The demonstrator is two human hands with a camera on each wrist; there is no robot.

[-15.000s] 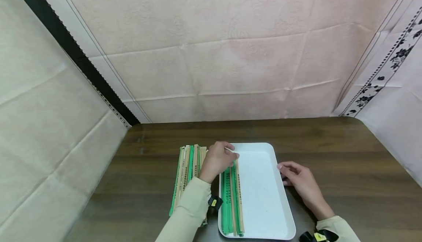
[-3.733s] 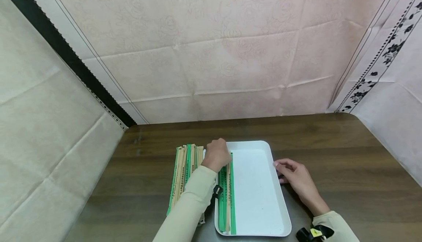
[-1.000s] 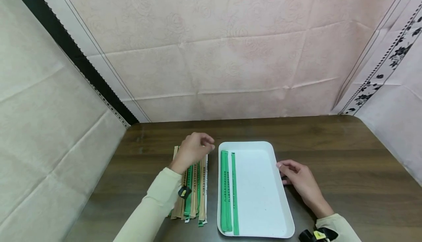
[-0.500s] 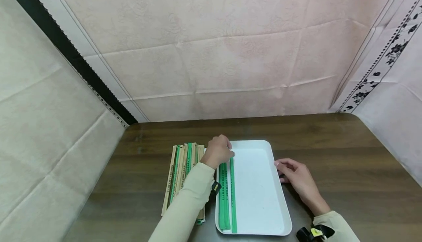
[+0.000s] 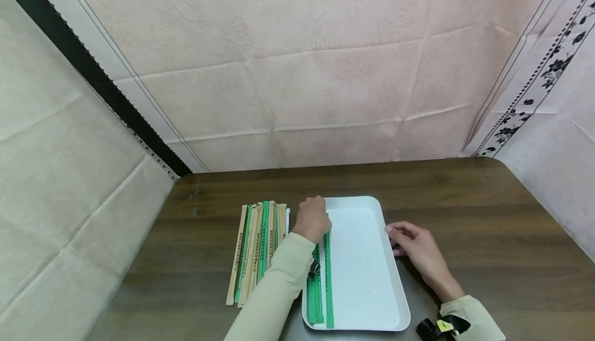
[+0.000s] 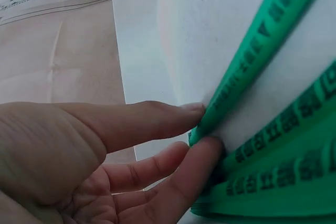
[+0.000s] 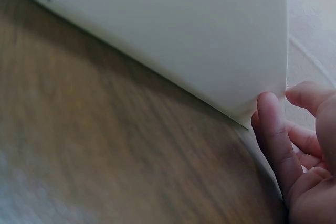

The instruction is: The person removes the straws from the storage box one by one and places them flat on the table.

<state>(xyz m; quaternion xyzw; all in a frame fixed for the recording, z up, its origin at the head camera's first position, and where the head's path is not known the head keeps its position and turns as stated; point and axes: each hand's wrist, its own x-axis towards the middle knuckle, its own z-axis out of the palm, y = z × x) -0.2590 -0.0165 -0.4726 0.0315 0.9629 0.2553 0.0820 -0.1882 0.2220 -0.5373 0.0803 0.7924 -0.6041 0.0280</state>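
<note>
In the head view my left hand (image 5: 312, 220) is over the far left part of the white tray (image 5: 367, 279). Its thumb and a finger pinch the far end of a slim green chopstick packet (image 6: 257, 51) printed with black characters, as the left wrist view shows. Next to this packet, along the tray's left side, lie more green chopstick packets (image 5: 314, 302), their far ends hidden behind my left hand and wrist. At the tray's right rim, my right hand (image 5: 420, 252) holds the edge between thumb and index finger (image 7: 270, 111).
Left of the tray, a row of tan and green chopstick packets (image 5: 257, 232) lies on the wooden table (image 5: 186, 274), partly behind my left sleeve. Cloth walls stand at the back (image 5: 325, 93) and both sides. Each wrist wears a black camera strap.
Fifteen seconds ago tan packets also lay in the tray; now only green ones show there. In the last second my left hand moved right, from the row to the tray. The right hand stayed.
</note>
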